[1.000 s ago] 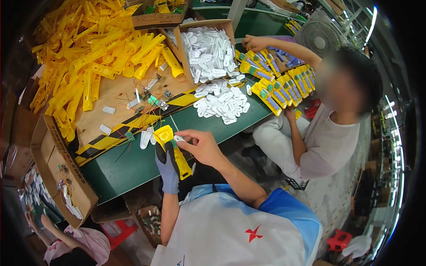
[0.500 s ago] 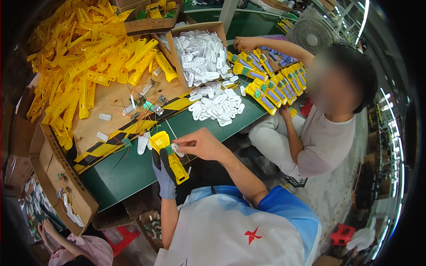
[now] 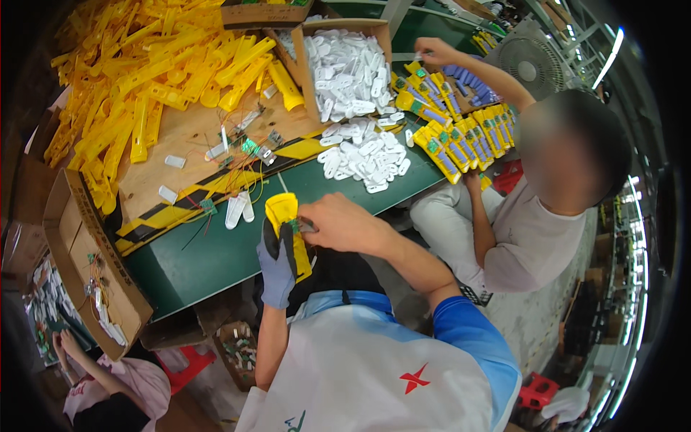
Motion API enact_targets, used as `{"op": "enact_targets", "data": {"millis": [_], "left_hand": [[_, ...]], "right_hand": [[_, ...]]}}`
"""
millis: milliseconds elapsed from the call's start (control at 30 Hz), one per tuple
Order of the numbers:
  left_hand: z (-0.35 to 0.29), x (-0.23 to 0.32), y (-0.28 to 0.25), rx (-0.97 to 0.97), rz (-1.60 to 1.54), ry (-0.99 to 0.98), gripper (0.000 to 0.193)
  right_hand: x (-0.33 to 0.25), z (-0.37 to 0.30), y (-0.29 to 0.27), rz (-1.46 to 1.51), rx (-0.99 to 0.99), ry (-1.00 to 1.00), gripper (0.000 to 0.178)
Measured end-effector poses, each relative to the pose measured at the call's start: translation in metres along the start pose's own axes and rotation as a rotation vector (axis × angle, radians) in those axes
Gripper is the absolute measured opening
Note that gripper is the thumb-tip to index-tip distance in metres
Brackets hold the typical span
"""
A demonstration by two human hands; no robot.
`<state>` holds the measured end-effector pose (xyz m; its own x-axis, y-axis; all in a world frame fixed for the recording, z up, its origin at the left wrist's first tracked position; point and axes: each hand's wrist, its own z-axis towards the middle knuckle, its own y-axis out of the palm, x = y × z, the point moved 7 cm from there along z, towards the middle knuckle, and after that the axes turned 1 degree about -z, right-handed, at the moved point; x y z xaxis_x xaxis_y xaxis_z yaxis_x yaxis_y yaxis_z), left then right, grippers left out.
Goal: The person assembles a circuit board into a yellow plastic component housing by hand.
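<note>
In my left hand (image 3: 277, 270), which wears a grey-blue glove with dark fingertips, a long yellow plastic housing (image 3: 281, 207) is gripped upright-slanted over the table's front edge. A small green circuit board (image 3: 294, 226) shows at the middle of the housing. My bare right hand (image 3: 345, 223) is closed at the housing's right side, fingertips at the board. It pinches a small white plastic piece, mostly hidden by the fingers. Just left of the housing, white plastic strips (image 3: 236, 210) and a wired green board (image 3: 208, 207) lie at the table edge.
A pile of yellow housings (image 3: 144, 79) covers the back left. White plastic pieces (image 3: 367, 155) lie loose before a full carton (image 3: 309, 72). At right, a co-worker (image 3: 554, 173) sits beside filled yellow housings (image 3: 461, 144). An open carton (image 3: 133, 277) stands at the left edge.
The view has shifted a little. My left hand has turned the housing more upright. My right fingers have closed in around the white piece, which showed more plainly before.
</note>
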<state>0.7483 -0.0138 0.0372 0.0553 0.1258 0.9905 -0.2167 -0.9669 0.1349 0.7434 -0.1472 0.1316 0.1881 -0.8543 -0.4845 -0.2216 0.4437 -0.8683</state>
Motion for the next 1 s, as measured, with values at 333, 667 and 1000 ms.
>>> {"op": "enact_targets", "data": {"millis": [333, 667, 1000], "left_hand": [[0.008, -0.010, -0.001, 0.114, -0.192, -0.062, 0.034], [0.004, -0.002, -0.001, 0.097, -0.224, -0.103, 0.036], [0.001, 0.017, 0.000, 0.055, 0.018, 0.020, 0.045]], "right_hand": [[0.040, -0.005, 0.034, 1.344, 0.283, 0.156, 0.046], [0.038, -0.010, 0.061, 1.287, 0.323, 0.123, 0.043], [0.032, -0.010, 0.064, 1.041, 0.262, 0.205, 0.044]]}}
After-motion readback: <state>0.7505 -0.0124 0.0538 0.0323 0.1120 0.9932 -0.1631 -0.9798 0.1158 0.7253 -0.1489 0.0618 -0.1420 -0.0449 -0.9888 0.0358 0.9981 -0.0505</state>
